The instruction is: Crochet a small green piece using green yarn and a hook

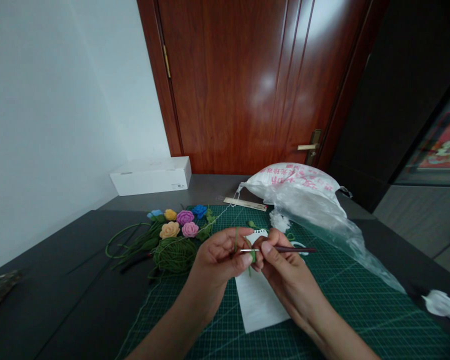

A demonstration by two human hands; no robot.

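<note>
My right hand (281, 265) pinches a crochet hook (285, 249) with a dark red handle, its metal tip pointing left. My left hand (219, 257) is closed on a small piece of green crochet work (252, 256), with green yarn looped over the index finger. Both hands meet above a white sheet of paper (258, 300) on the green cutting mat (341, 305). A ball of green yarn (174, 254) lies just left of my left hand.
Crocheted flowers in purple, pink, yellow and blue (180, 222) with green stems lie at the mat's far left. A plastic bag with white stuffing (307, 195) lies at the right. A white box (152, 175) sits by the wall. A ruler (245, 204) lies behind.
</note>
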